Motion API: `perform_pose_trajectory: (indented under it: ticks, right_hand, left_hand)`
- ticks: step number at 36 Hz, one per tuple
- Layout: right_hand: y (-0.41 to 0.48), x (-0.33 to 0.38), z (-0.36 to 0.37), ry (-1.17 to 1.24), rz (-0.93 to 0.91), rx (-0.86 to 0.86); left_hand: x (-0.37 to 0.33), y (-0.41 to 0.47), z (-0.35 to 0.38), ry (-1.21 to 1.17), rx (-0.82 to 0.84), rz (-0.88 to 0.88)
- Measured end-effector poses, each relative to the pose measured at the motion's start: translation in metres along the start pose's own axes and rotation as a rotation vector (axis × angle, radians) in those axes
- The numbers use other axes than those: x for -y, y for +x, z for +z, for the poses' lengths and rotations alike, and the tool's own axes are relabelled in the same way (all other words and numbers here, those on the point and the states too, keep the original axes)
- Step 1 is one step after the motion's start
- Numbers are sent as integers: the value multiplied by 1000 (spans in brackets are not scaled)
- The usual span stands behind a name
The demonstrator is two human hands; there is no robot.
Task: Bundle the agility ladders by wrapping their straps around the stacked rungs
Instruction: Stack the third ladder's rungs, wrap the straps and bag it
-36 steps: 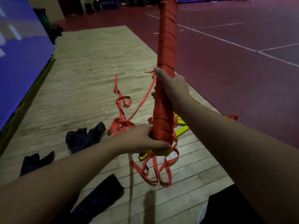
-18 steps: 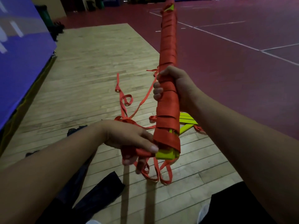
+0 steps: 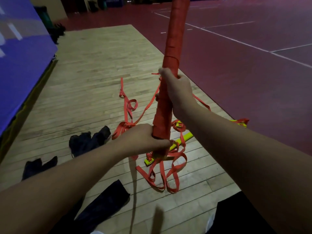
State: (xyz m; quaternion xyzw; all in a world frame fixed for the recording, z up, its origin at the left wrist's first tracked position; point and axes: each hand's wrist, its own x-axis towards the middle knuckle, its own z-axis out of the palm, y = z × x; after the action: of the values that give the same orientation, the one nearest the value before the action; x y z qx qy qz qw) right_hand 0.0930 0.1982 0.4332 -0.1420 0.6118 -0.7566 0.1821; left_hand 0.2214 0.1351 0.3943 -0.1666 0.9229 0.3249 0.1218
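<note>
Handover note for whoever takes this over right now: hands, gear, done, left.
Left hand: grips the lower end of the long orange strap-wrapped rung bundle.
Right hand: grips its middle, holding it near upright.
Done: visible length wrapped.
Left: loose orange strap loops hang below the left hand; yellow flat rungs lie among straps on the wooden floor, unbundled.

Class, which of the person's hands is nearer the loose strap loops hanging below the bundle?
Left. The left hand grips the bundle at its bottom end, just above the loops; the right hand grips it higher up.
</note>
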Motion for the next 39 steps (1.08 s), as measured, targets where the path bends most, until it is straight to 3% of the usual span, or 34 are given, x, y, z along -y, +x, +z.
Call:
perform_pose_trajectory:
  ticks: [4,7,9,12,16,18,22,24,27,30,33,36,39]
  right_hand:
    - [0,22,-15,375,118,264]
    - [-8,24,-16,638,294,556]
    - [-8,20,-14,730,371,615]
    - [-8,20,-14,639,384,621]
    - [-4,19,-21,396,389,600]
    - [-5,16,-22,272,362,587]
    - [-12,8,-7,16,181,382]
    - [-17,3,2,-110,31,255]
    - [-20,1,8,-109,-23,201]
    - [-21,11,5,118,80,285]
    - [-23,26,-2,420,200,435]
    - [-30,28,1,583,332,607]
    - [-30,23,5,603,398,687]
  left_hand:
    - [-1,-13,-28,-465,287,122]
    - [2,-22,-33,-521,465,223]
    - [9,-21,-27,-523,505,227]
    - [9,-20,-26,-506,518,171]
    - [6,-16,-37,-120,597,56]
    - [9,-16,-39,-108,608,64]
    - [7,-10,-33,-216,337,49]
    - [0,-7,-23,-148,144,13]
    - [1,-1,-11,-12,-50,45]
    - [2,-9,-24,-251,26,91]
    - [8,-19,-41,-497,238,228]
    - [11,-22,-41,-475,457,337]
    - [12,-20,-31,-446,487,333]
